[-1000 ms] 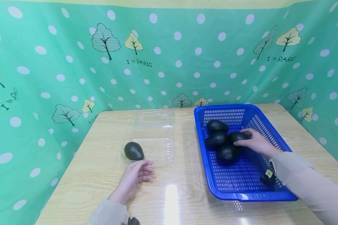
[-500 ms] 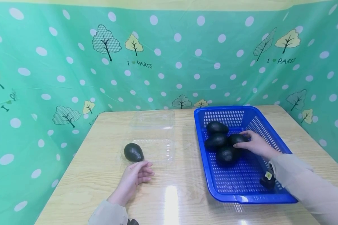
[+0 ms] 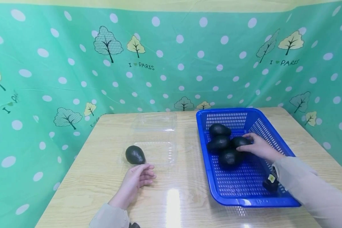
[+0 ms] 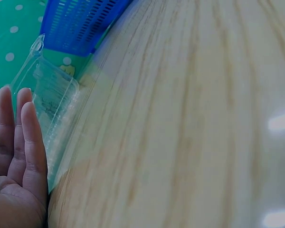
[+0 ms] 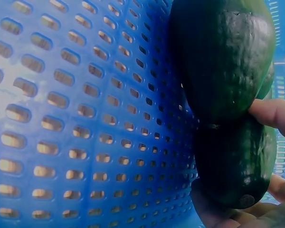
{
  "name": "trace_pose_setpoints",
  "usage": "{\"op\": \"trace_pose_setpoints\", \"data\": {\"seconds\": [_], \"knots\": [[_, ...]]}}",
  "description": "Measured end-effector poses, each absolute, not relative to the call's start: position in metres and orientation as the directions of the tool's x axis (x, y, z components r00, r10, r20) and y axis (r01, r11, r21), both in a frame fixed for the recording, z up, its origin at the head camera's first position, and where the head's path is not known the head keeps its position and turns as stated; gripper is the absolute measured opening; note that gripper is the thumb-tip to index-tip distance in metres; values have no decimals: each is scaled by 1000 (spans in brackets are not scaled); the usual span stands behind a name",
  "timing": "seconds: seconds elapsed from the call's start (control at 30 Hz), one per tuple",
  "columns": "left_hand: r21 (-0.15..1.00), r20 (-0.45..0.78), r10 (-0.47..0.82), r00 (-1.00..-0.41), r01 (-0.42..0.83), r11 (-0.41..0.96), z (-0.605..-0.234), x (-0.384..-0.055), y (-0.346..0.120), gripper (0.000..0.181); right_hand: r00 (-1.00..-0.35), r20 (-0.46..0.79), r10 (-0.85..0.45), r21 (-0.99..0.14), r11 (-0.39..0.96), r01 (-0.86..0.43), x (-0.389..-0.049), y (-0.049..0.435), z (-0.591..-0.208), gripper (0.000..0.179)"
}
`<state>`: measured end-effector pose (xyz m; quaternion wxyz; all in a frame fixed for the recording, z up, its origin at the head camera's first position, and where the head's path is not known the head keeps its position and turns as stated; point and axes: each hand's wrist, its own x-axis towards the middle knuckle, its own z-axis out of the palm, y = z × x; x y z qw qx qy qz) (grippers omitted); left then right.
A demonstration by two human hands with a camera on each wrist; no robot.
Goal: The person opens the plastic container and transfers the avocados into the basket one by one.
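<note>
My right hand (image 3: 257, 146) reaches into the blue basket (image 3: 212, 186) and grips a dark green avocado (image 3: 240, 142), thumb on its near side and fingers behind it. In the right wrist view, the gripped avocado (image 5: 235, 164) lies against another avocado (image 5: 223, 57). Several avocados, one of them a front avocado (image 3: 229, 157), cluster at the basket's left side. My left hand (image 3: 136, 177) rests by the front edge of a clear plastic clamshell box (image 3: 159, 153), its fingers loosely extended and holding nothing. A single avocado (image 3: 135, 155) sits in the box's left front corner, just beyond that hand.
The clamshell's lid (image 3: 155, 121) lies folded back toward the rear of the wooden table (image 3: 82, 186). A green polka-dot curtain (image 3: 165, 47) hangs behind and at both sides. The basket's raised walls surround my right hand.
Both hands and the avocados keep nearly the same places. The whole head view has shifted slightly, with everything a little lower in the picture.
</note>
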<state>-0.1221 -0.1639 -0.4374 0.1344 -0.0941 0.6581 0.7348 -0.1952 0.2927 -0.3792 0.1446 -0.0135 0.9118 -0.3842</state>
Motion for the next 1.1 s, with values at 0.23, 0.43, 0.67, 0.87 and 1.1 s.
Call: {"op": "trace_pose_setpoints", "data": {"seconds": [0.23,0.43,0.67,0.87,1.1], "knots": [[943,-311,57,-949,-316,-101,-438,-122,-163,23,-958,-252,-138,-708,701,85,-194,291,-378,83],[941,-319,62,-946,-324,-103,-439,-123,-164,25,-958,-251,-141,-706,703,82,-194,290,-377,84],[940,-319,65,-946,-324,-104,-440,-123,-164,24,-956,-251,-151,-708,703,74,-193,290,-378,84],[941,-315,63,-947,-320,-109,-441,-123,-164,23,-956,-247,-158,-696,715,61,-193,291,-379,84],[945,-305,57,-951,-309,-102,-442,-123,-163,25,-960,-242,-138,-707,703,77,-193,290,-376,88]]}}
